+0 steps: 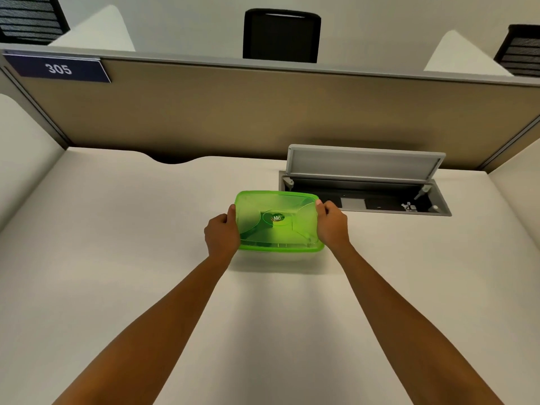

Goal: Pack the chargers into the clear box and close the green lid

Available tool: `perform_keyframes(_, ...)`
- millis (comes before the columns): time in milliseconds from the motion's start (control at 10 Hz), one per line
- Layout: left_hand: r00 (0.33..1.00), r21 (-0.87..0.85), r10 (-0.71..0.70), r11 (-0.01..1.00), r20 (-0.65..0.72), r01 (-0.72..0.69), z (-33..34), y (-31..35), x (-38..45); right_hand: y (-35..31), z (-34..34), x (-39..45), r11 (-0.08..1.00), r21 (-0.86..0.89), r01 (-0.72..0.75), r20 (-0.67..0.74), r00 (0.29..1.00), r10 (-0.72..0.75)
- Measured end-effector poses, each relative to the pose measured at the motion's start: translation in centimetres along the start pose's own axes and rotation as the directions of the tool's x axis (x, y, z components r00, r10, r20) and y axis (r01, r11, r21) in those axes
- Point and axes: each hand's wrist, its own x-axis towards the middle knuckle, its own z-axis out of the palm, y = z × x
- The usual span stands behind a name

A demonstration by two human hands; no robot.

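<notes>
The green lid (277,220) lies flat on top of the clear box in the middle of the white desk (146,258). The box itself is almost wholly hidden under the lid. My left hand (222,235) grips the lid's left edge, thumb on top. On the opposite side, my right hand (331,225) holds the right edge the same way. No chargers are visible; the tinted lid hides whatever is inside.
Behind and to the right of the box, a grey cable hatch (365,182) in the desk stands open, flap raised. A tan partition (263,112) with a "305" sign (58,68) closes the back. Side panels flank the desk. A black chair (282,35) stands beyond.
</notes>
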Motion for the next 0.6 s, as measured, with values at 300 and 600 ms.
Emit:
perform_keyframes(300, 0.999, 0.064, 0.029, 0.998, -0.023, -0.027, 0.2, 0.1, 1.3, -0.2, -0.4, 1.0, 0.987, -0.143, -0.075, 0.062, 0.994, 0.085)
perform_keyframes(600, 0.906, 0.410, 0.420, 0.817, 0.059, -0.406, -1.9, 0.8, -1.0, -1.8, -0.6, -1.8, 0.976, -0.192, -0.103, -0.198, 0.978, 0.064)
